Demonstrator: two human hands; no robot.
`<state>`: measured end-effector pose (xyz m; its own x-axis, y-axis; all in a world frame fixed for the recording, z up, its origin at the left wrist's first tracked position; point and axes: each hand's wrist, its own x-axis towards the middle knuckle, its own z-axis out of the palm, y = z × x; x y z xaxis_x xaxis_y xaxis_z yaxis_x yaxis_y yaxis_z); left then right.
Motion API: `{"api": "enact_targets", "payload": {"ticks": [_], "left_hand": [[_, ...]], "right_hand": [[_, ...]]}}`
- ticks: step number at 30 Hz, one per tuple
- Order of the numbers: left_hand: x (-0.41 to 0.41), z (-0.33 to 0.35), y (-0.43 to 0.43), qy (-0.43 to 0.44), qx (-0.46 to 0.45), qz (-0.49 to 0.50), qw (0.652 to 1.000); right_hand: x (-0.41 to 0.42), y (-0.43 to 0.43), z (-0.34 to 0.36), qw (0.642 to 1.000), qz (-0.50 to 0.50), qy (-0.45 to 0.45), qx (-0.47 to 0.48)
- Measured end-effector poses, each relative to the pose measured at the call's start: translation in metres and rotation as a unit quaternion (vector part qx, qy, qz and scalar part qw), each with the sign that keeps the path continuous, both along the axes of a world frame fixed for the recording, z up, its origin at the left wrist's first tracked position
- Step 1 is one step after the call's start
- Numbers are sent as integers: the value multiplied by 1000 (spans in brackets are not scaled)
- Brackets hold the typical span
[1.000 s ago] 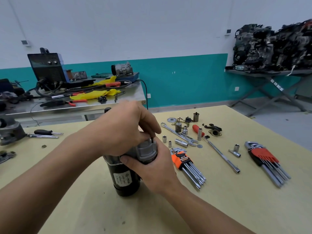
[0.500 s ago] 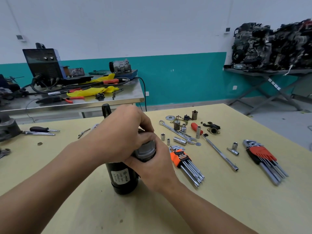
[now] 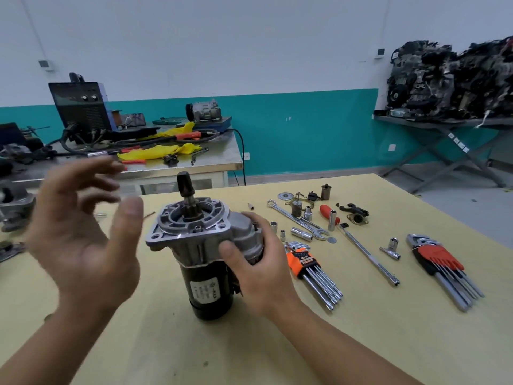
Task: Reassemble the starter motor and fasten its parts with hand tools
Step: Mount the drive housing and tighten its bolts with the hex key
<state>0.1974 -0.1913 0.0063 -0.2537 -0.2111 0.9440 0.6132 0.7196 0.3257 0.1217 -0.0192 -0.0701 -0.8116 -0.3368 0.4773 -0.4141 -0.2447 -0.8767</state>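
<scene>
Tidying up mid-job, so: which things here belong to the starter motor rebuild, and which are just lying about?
Job: starter motor, gripped by the right hand; left hand, open beside it; orange hex key set; red hex key set; spanner; socket; extension bar.
Lying about: welding machine, yellow cloth, compressor on the steel bench; engines on the far rack.

1. The starter motor [image 3: 206,273] is standing upright on the table [image 3: 361,343], with its black labelled body sitting at the bottom and its grey aluminium housing facing up.
2. Its dark shaft [image 3: 185,187] is sticking out of the top.
3. The right hand [image 3: 258,265] is gripping its grey side housing.
4. The orange hex key set [image 3: 313,273], red hex key set [image 3: 441,262], wrench [image 3: 297,220] and extension bar [image 3: 369,257] are lying to its right.
</scene>
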Motion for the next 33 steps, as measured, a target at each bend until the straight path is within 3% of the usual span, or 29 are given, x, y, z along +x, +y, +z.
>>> {"api": "enact_targets", "payload": {"ticks": [2, 4, 6, 13, 23, 28, 33], "left_hand": [[-3, -27, -3, -95, 86, -47, 991], [-7, -47, 6, -224, 152, -142, 952], [-17, -65, 8, -274, 182, -211, 921], [-32, -85, 6, -234, 233, -307, 893], [-28, -79, 16, -223, 221, -306, 899], [-27, -78, 18, -224, 218, -276, 909], [-27, -76, 19, -225, 206, -268, 914]], "right_hand": [[-1, -1, 2, 1000, 3, 2, -4], [-4, -2, 5, 1000, 6, 11, -3], [-6, -5, 7, 1000, 17, 23, -9], [-11, -14, 4, 998, 27, 51, -30], [-21, -6, 6, 997, 78, 25, 6], [-35, 23, 31, 998, -13, 56, 27], [-35, 36, 37, 994, -5, 80, 72]]}}
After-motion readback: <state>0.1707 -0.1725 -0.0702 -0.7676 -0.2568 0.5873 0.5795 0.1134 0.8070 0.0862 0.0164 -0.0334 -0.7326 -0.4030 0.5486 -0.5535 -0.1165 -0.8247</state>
